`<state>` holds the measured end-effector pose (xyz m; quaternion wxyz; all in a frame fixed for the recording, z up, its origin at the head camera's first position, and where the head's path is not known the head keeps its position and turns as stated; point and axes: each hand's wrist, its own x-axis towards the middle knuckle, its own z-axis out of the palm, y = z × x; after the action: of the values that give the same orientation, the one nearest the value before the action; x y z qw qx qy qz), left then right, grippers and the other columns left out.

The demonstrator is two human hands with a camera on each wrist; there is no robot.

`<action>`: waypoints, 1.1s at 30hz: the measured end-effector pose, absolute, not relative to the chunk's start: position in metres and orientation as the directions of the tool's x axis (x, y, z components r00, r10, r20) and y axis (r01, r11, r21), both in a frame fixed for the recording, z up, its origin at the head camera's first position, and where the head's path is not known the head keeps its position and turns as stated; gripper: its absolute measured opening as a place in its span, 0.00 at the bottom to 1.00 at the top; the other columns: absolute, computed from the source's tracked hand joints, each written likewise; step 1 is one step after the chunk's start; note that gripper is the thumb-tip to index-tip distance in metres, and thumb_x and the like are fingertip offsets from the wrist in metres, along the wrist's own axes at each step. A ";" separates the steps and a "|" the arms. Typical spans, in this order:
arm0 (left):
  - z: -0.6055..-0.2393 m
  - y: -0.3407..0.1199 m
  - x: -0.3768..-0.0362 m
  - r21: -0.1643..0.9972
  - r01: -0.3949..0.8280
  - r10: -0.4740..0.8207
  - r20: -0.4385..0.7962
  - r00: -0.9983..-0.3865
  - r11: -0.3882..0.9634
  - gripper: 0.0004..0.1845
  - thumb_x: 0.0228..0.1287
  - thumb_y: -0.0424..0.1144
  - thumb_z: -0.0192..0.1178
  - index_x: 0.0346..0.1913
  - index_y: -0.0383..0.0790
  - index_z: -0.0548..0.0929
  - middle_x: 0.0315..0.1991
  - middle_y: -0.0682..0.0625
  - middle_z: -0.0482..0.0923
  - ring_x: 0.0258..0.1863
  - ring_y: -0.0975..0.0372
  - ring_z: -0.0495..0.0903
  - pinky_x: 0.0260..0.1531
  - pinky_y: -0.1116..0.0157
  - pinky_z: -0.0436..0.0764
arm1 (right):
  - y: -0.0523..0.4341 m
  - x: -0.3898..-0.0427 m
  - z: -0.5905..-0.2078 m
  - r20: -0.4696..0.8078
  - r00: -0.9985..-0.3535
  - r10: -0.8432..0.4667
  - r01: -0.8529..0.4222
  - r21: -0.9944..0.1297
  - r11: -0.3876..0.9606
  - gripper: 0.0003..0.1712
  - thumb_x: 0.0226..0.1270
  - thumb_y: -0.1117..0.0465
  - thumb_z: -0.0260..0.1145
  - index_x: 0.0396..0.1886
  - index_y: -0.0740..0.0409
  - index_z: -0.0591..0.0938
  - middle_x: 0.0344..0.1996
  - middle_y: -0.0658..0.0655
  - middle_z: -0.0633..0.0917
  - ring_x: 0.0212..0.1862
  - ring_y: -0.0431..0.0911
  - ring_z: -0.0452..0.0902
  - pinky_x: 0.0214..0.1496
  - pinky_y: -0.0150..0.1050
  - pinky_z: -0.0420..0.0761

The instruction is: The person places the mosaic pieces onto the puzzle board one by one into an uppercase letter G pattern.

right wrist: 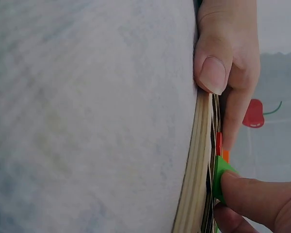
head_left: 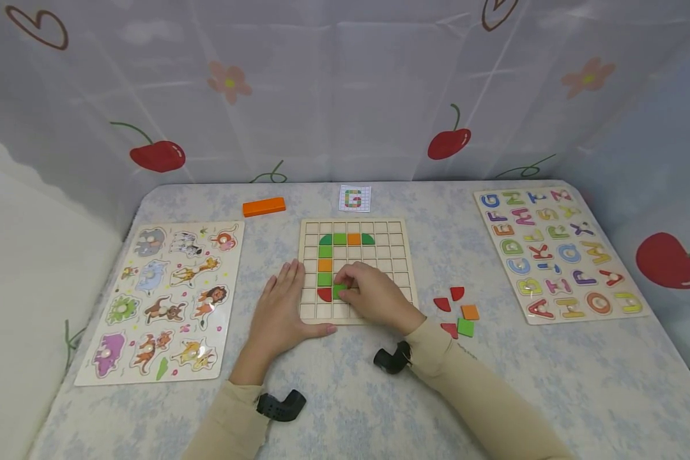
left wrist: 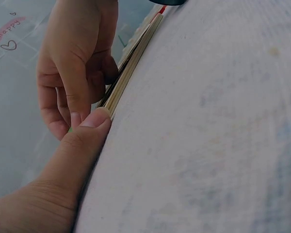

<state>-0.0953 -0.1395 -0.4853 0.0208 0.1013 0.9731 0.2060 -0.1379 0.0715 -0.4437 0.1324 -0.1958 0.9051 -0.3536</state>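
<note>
A wooden grid board lies in the middle of the table. My left hand rests along its left side with fingers extended, the thumb against the near edge. Between thumb and fingers, my right hand pinches a green square tile, tilted at the board in the right wrist view. Left of that tile sits a red quarter-round tile. Above it, a column of green and orange squares runs up to a dark green quarter-round. The top row continues with green, orange and another dark green quarter-round.
Loose red, orange and green tiles lie right of the board. A pattern card and an orange box are behind it. An animal puzzle lies to the left, a letter puzzle to the right.
</note>
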 end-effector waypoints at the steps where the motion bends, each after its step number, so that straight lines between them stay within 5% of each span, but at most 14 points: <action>1: -0.485 -0.139 -0.095 0.405 0.189 0.207 0.001 -0.978 0.895 0.74 0.37 0.84 0.60 0.80 0.38 0.47 0.81 0.46 0.43 0.81 0.54 0.42 0.79 0.51 0.45 | 0.072 -0.137 -0.443 -0.104 -0.889 -0.447 -0.261 -0.687 0.678 0.07 0.66 0.61 0.69 0.42 0.46 0.84 0.35 0.44 0.80 0.38 0.39 0.75 0.44 0.36 0.78; 8: -0.486 -0.140 -0.095 0.403 0.192 0.209 0.002 -0.978 0.895 0.74 0.37 0.84 0.60 0.80 0.38 0.47 0.81 0.46 0.42 0.81 0.54 0.42 0.79 0.51 0.45 | 0.074 -0.135 -0.443 -0.097 -0.879 -0.467 -0.296 -0.658 0.692 0.06 0.66 0.59 0.69 0.42 0.46 0.86 0.39 0.45 0.80 0.40 0.39 0.76 0.47 0.37 0.79; 15: -0.486 -0.140 -0.095 0.398 0.195 0.210 0.004 -0.978 0.897 0.74 0.37 0.84 0.60 0.79 0.37 0.47 0.81 0.45 0.43 0.81 0.53 0.43 0.79 0.50 0.45 | 0.081 -0.131 -0.441 -0.085 -0.853 -0.514 -0.366 -0.606 0.707 0.12 0.66 0.58 0.69 0.49 0.49 0.89 0.40 0.45 0.80 0.31 0.35 0.73 0.34 0.31 0.75; 20: -0.486 -0.139 -0.095 0.397 0.190 0.207 0.000 -0.978 0.898 0.75 0.37 0.84 0.60 0.79 0.37 0.47 0.81 0.45 0.42 0.81 0.54 0.43 0.79 0.51 0.45 | 0.094 -0.127 -0.434 -0.075 -0.826 -0.558 -0.399 -0.621 0.675 0.12 0.66 0.61 0.69 0.48 0.49 0.89 0.40 0.45 0.80 0.32 0.36 0.73 0.34 0.31 0.75; 33: -0.484 -0.139 -0.095 0.412 0.173 0.200 -0.024 -0.979 0.895 0.75 0.36 0.83 0.63 0.80 0.38 0.45 0.81 0.47 0.41 0.81 0.54 0.41 0.79 0.51 0.44 | 0.181 -0.113 -0.420 -0.112 -0.886 -0.449 -0.283 -0.635 0.719 0.16 0.68 0.61 0.68 0.55 0.50 0.83 0.42 0.48 0.81 0.32 0.41 0.72 0.35 0.34 0.75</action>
<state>-0.0949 -0.1387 -0.4840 0.0331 0.0959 0.9728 0.2084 -0.1130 0.1815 -0.4202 0.1303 -0.1995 0.9178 -0.3176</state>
